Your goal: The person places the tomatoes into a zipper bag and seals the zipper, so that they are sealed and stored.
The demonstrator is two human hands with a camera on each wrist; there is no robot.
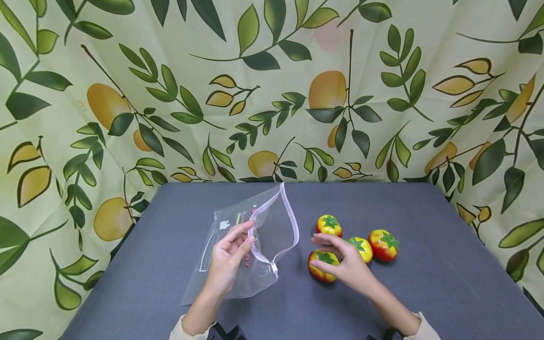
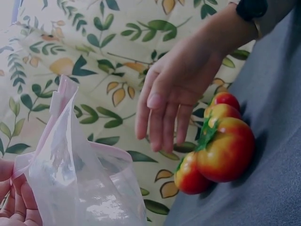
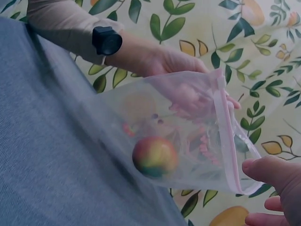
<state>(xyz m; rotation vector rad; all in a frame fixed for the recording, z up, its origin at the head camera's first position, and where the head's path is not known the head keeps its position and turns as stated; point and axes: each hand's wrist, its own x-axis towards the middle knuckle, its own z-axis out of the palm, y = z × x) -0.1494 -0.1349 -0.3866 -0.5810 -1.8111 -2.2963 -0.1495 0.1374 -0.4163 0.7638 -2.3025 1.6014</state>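
Note:
My left hand (image 1: 229,257) pinches the near side of a clear zip bag (image 1: 263,278) between thumb and fingers. Its pale pink zip rim (image 1: 293,222) gapes open toward the right, with the slider at the lower corner. My right hand (image 1: 346,262) hovers over several red-and-yellow tomatoes with green leafy tops, holding nothing, thumb and fingers spread apart. The nearest tomato (image 1: 324,274) lies just under its thumb; another tomato (image 1: 329,225) sits behind the fingertips. A reddish-yellow round fruit (image 3: 155,157) shows through the bag's film in the right wrist view.
Beyond the right hand lie a yellower tomato (image 1: 361,248), partly hidden by the hand, and a redder tomato (image 1: 384,245). All rest on a grey tabletop (image 1: 140,293). A leaf-and-fruit printed cloth (image 1: 280,118) hangs behind and at both sides.

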